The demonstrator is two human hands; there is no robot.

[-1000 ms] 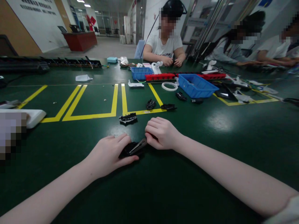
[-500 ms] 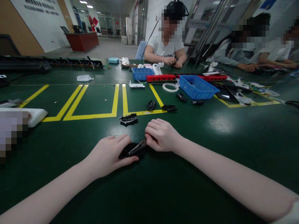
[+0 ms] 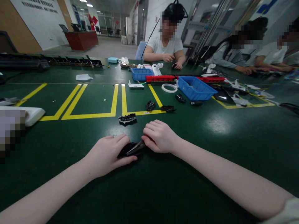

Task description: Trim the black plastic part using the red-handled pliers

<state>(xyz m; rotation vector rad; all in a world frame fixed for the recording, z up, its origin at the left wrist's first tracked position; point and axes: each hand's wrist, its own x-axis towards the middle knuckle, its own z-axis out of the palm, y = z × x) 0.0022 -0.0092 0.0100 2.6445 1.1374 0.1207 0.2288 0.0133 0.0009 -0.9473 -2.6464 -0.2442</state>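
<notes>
My left hand (image 3: 106, 157) lies curled around a small black plastic part (image 3: 122, 151) low over the table, thumb on the near side. From the fist of my right hand (image 3: 161, 137) comes a dark, tapering metal tool that looks like long-nose pliers (image 3: 136, 147). Its narrow tip points left and rests at the black part between my left thumb and fingers. My right fingers hide its handles. Just beyond my hands lies a black plastic piece with a pale edge (image 3: 127, 119). Two more black pieces, one spiky (image 3: 150, 105) and one flat (image 3: 168, 108), sit farther off.
Yellow tape (image 3: 93, 116) marks the green table (image 3: 149, 193). Beyond are a blue bin (image 3: 196, 90), a smaller blue bin (image 3: 141, 74), a red strip (image 3: 161, 78) and a white ring (image 3: 169, 88). A white object (image 3: 35, 117) stands at left. Co-workers sit across and at right.
The view has shifted slightly; my hands keep the same grip on the part and tool. Across the table, a co-worker's hands have moved apart.
</notes>
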